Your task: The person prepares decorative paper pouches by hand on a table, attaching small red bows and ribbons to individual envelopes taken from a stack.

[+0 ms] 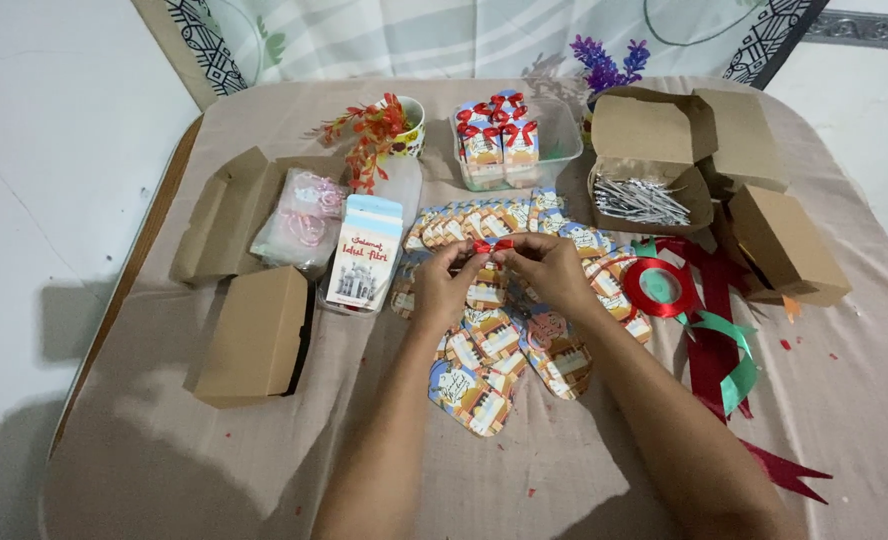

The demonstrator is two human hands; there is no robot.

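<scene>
Head view, looking down on a desk (164,450) covered with a beige cloth. The left hand (444,285) and the right hand (549,270) meet above the middle of the desk, each with fingertips pinched onto one small red ribbon bow (493,245), which sits at the top of a little printed paper box (486,290) held between them. Under the hands, flat printed box cut-outs (484,375) lie fanned out in overlapping rows. Behind them a clear plastic tub (554,150) holds finished boxes topped with red bows. To the right lie a roll of red ribbon (659,287), loose red and green ribbon strips, and an open brown carton of silvery wire ties (639,200). To the left stand more brown cartons (256,335) and a tall printed packet (366,255).
</scene>
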